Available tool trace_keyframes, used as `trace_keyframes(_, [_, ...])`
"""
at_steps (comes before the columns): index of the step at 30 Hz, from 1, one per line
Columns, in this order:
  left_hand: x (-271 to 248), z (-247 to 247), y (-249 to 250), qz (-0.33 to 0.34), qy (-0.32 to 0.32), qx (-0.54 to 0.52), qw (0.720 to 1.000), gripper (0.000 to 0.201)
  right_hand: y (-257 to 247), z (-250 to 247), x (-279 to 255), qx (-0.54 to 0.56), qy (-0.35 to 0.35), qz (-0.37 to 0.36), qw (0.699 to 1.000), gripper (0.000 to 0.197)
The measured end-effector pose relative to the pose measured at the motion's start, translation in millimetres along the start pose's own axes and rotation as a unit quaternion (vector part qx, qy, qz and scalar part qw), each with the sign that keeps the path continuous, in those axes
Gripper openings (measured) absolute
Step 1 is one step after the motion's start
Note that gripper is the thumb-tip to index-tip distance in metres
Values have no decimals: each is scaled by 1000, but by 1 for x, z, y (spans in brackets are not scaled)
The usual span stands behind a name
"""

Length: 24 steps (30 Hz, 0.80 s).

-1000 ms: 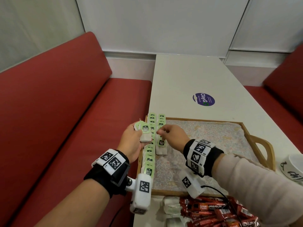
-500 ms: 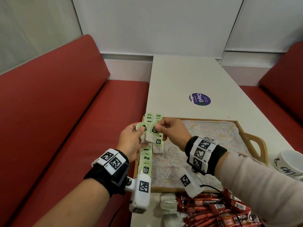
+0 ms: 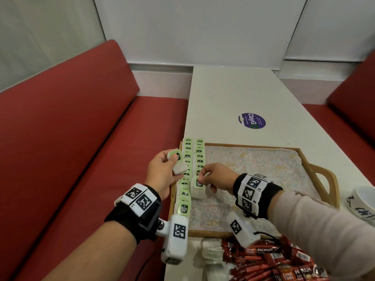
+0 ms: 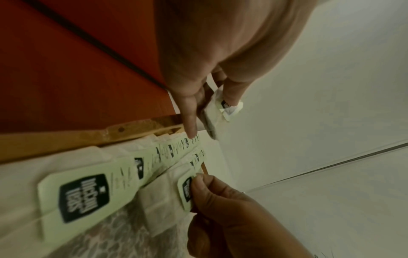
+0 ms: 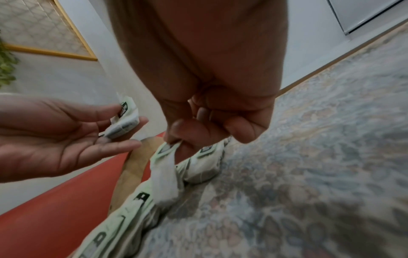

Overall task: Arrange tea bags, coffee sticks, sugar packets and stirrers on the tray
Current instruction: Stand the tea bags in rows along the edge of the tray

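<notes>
**Second tea row grows toward six o'clock**

The left hand (image 3: 162, 171) cradles spare bags (image 3: 178, 163) at the tray's (image 3: 304, 159) nine o'clock edge, fingers loosely curled round them. The right hand (image 3: 217, 177) pinches one bag's (image 3: 197, 187) tag, laying it at the second row's near end, long axis twelve-to-six. Coffee sticks (image 3: 263, 260) wait on the worktop (image 3: 233, 94) at six.

"McCoy teas" is printed in white on the dark badge of the green tea bag tags (image 3: 184, 208), seen lower centre in the head view and read again at lower left of the left wrist view (image 4: 85, 198). "ClayGO" is read on a round purple sticker (image 3: 251, 120) on the tabletop (image 3: 223, 94). "Great Taste PREMIUM" is printed on the red coffee sticks (image 3: 261, 250) at the bottom edge.
</notes>
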<state>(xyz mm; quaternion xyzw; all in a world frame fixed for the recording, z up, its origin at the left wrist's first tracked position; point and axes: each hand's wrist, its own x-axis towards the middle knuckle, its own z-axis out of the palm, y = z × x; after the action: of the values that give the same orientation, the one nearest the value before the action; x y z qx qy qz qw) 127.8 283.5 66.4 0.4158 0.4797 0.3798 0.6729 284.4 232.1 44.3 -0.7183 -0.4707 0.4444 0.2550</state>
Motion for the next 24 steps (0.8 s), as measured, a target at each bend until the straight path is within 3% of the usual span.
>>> trace_keyframes(6, [2,-2,0,-4,1,-6,1000,12,-1,2,17,-88,52,10,995,17])
trace_keyframes(12, [3,-4,-1,-9,-4,-6,1000,12,-3,4,23,-116,78,12,990,8])
trace_keyframes(17, [3,-5,-1,-9,-10,-3,1000,10,-7,1,19,-139,122,-3,983,16])
trace_keyframes(21, [2,-4,-1,-7,-14,-4,1000,10,-10,-1,13,-162,77,-22,984,7])
trace_keyframes(24, [0,-4,-1,-8,-18,4,1000,10,-9,1,10,-185,35,-11,982,14])
